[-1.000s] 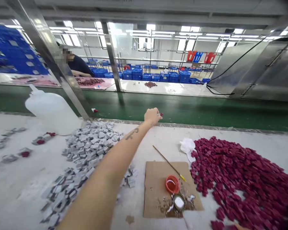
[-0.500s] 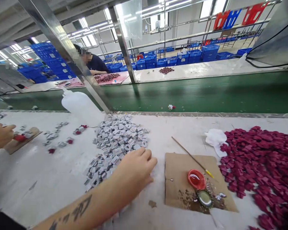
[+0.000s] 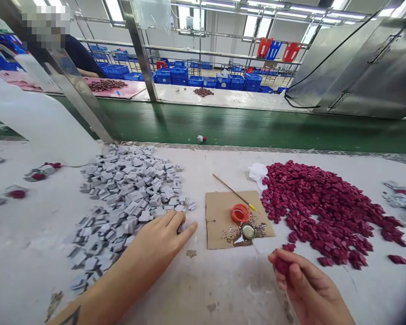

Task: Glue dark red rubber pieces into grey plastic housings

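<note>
Loose grey pieces (image 3: 135, 180) form a heap left of centre. My left hand (image 3: 165, 232), back upward, is at its right edge, with a small grey piece (image 3: 182, 228) partly visible between thumb and fingers. A dark red piece (image 3: 282, 266) is pinched in my right hand (image 3: 304, 280), just below the heap of dark red pieces (image 3: 318, 207). Between the hands lies a cardboard sheet (image 3: 216, 216) bearing a red cup (image 3: 240, 213) of clear liquid, a bottle cap (image 3: 248, 231) and a thin stick with a yellow tip (image 3: 233, 189).
A white plastic bottle (image 3: 43, 122) and a metal post (image 3: 138, 49) stand at the left. Beyond the table runs a green conveyor (image 3: 257, 128) carrying a small grey-and-red piece (image 3: 201, 138). A person (image 3: 83, 56) is across it. Crumpled white material (image 3: 257, 173) lies beside the red heap.
The view has turned right. My right hand has come into view with a red piece. My left hand remains by the grey heap, and another hand at the far left has left the view.
</note>
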Available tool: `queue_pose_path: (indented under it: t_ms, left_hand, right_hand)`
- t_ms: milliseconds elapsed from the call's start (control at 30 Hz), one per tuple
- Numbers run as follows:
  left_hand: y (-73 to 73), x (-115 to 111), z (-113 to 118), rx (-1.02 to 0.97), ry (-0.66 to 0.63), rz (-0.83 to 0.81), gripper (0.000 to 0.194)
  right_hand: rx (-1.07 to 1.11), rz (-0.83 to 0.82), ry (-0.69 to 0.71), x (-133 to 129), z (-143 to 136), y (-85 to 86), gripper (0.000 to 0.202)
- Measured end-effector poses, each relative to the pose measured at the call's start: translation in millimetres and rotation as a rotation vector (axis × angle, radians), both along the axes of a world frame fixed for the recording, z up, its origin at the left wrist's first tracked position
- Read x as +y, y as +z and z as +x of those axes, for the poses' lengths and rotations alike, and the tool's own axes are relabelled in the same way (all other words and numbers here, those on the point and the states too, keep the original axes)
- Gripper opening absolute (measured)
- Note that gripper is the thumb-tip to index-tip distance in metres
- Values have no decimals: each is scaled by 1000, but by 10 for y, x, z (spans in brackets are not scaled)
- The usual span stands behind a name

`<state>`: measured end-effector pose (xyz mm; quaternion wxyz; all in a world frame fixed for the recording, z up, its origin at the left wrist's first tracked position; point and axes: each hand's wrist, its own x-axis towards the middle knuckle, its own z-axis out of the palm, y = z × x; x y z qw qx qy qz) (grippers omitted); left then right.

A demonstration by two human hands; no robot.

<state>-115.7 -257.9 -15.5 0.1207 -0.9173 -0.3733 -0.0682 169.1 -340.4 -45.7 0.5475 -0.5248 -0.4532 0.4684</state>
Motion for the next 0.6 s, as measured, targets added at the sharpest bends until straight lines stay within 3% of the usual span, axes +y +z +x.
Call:
queue_pose_path:
  t_ms: [100,200,267,333,467,533,600]
  left_hand:
    - [-11,-9,23,27,-4,-9,36]
    - [81,-25,38,43,-33,-21,32]
    - [140,-111,34,-121,-31,-45,33]
    - [155,-270,33,-522,26,-224,33]
    - [63,-675,85,-1511,241,-990,14]
    - [-7,-833,143,-1828,348,-1282,17]
    - [-85,-941,214,-2005,411,-1414,22]
  right_hand:
    - [57,-69,4,-49,-44,43,23]
    - [39,-86,-2,-97,-5,22,23]
    - [-32,-30,-44,-106,36,-7,22]
    - [-136,33,-118,-96,70,-39,24]
    - [-335,60,-230,-29,87,-63,26]
    - [-448,109,-237,31,66,-25,25]
    - [-614,204,-205,115,31,48,21]
